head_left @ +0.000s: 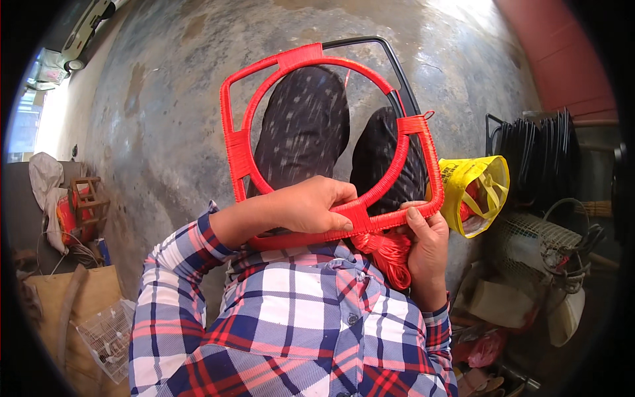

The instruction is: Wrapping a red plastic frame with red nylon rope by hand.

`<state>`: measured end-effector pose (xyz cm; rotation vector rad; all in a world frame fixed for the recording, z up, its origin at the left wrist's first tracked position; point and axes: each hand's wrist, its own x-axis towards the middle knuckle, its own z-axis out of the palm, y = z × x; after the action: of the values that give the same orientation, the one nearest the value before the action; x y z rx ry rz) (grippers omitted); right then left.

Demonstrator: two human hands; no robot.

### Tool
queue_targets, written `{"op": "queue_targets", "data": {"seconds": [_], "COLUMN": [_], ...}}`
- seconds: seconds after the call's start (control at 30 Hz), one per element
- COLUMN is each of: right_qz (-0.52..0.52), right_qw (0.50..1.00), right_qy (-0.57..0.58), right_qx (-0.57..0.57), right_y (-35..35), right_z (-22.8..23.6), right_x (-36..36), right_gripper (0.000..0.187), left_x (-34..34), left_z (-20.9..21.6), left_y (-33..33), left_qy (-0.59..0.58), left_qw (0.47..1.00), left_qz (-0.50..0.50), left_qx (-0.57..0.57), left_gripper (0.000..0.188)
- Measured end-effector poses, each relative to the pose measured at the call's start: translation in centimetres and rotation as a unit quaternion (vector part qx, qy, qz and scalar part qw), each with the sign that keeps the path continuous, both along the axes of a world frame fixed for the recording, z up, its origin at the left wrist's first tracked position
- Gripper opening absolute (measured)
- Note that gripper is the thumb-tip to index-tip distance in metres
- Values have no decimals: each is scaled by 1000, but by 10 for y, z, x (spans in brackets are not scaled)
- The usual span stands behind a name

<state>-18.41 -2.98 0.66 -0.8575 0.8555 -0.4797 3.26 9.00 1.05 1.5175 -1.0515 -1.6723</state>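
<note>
A squarish frame with an inner ring (290, 59) rests over my lap, mostly wrapped tightly in red cord. Bare black rod shows along its far right corner and part of the ring. My left hand (314, 206) is closed over the near side, by the wrapped bridge joining ring and outer frame. At the near right corner, my right hand (426, 248) pinches the wrapped rod between thumb and fingers. Below that side hangs a looped hank of red cord (387, 255), beside my right palm. Whether the fingers also hold a strand is hidden. A small cord loop sticks out at the right edge.
A yellow bag (473, 195) with red material inside stands to the right. Beyond it are a stack of black frames (539, 149) and a wire mesh basket (536, 231). At left lie a wooden board (79, 291), a white wire rack (109, 337) and a small wooden stool (89, 202).
</note>
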Motion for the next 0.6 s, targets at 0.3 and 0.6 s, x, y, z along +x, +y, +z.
{"op": "queue_targets", "data": {"seconds": [0.3,0.6], "right_qz": [-5,-10], "right_qw": [1000,1000], "right_qy": [2,5], "right_qx": [0,-3], "right_y": [-2,-3], "right_z": [-3,-3], "right_x": [0,0], "right_gripper": [13,13], "left_x": [31,21], "left_z": [15,14], "left_y": [15,12], "left_qy": [-1,-100], "left_qw": [997,992], "left_qz": [-71,-81], "left_qx": [-15,-11], "left_gripper": [31,21]}}
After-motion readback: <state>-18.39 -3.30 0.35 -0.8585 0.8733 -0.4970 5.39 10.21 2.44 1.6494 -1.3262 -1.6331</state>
